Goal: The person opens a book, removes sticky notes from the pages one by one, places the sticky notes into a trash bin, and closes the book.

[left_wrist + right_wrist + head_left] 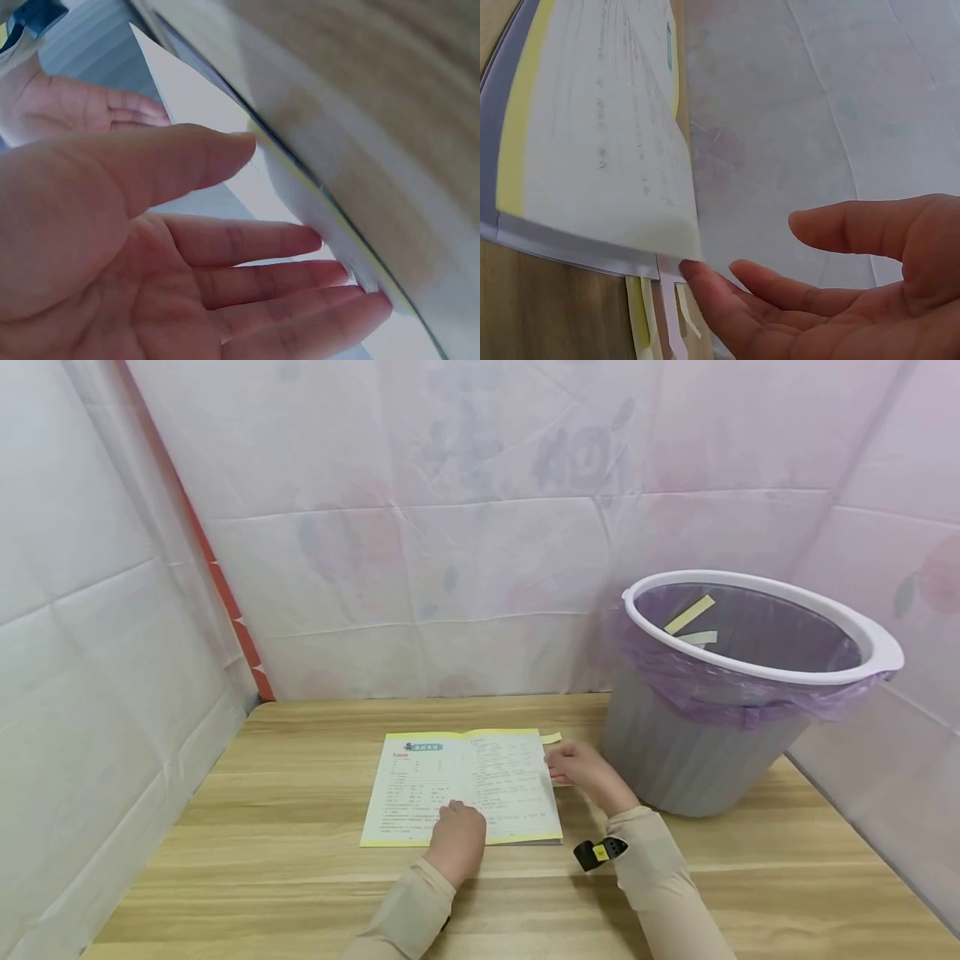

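Note:
An open book point(510, 793) with printed pages and yellow borders lies on the wooden table. My left hand point(459, 841) rests at its lower middle; in the left wrist view the fingers point(262, 285) reach out fairly straight, their tips on the page. At the book's right edge is my right hand point(588, 772), one fingertip against the edge of a slightly raised page point(615, 172), the thumb point(847, 223) held apart. Paper index tabs stick out from that edge, among them a yellow tab point(551, 738) and a pink tab point(671, 315).
A grey bin point(675, 752) with a white rim and purple liner stands close to the right of the book. Several paper strips point(688, 614) lie inside it. Pale printed sheeting point(420, 568) hangs behind the table point(285, 777) and at both sides.

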The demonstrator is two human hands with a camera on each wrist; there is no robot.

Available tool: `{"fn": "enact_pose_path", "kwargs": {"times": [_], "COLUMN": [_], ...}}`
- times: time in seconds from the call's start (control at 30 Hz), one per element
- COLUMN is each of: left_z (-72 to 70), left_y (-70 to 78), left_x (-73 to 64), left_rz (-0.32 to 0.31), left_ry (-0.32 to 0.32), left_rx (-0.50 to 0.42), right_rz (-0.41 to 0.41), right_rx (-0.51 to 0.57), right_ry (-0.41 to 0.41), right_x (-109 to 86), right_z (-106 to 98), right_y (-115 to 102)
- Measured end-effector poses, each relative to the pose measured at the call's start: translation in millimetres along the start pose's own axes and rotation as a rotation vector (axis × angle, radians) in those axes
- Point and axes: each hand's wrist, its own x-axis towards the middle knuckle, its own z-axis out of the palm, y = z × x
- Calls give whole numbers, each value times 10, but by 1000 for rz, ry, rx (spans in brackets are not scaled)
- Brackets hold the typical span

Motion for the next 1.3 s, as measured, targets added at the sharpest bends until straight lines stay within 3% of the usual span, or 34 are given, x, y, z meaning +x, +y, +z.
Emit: {"fn": "enact_pose_path", "kwargs": {"times": [0.1, 0.2, 0.33, 0.43, 0.53, 0.6, 0.7, 0.87, 1.0, 1.17, 1.3], "left_z": [-65, -190, -393, -487, -468, -409, -281, -148, -118, -123, -149], "left_y": [-10, 46, 203, 341, 471, 542, 619, 669, 668, 633, 558], "left_x": [-13, -64, -210, -332, -405, -426, -420, -386, -347, -300, -251], "left_rz": [10, 52, 207, 376, 498, 529, 467, 254, 124, 25, -30], "left_ry": [0, 63, 220, 315, 371, 375, 339, 267, 297, 301, 261], "left_rx": [-115, -172, -93, 13, 51, 68, 100, 201, 214, 229, 217], "right_rz": [-2, -8, -35, -66, -97, -110, -134, -216, -311, -400, -492], "right_rx": [6, 10, 9, 10, 10, 14, 18, 52, 75, 54, -91], "right_ry": [-12, -32, -37, -32, -24, -16, -10, -30, -86, -130, -96], "right_x": [-16, -46, -107, -165, -210, -234, -258, -282, -291, -330, -333], "right_z": [-17, -31, -34, -22, 7, 30, 64, 109, 143, 171, 168], "right_y": [-15, -50, -137, -208, -261, -287, -319, -358, -389, -439, -431]}}
